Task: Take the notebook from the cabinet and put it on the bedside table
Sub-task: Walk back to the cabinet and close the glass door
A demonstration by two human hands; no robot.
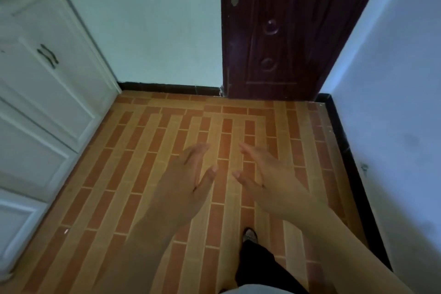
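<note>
Fingers [198,150] of both hands spread, empty; cabinet [47,83] w/ shut doors far left.

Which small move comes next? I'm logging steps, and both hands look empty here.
Probably turn left and reach the left hand toward the dark handles on the white cabinet. Its doors look closed, no notebook shows, and the right hand is open and empty too.
</note>
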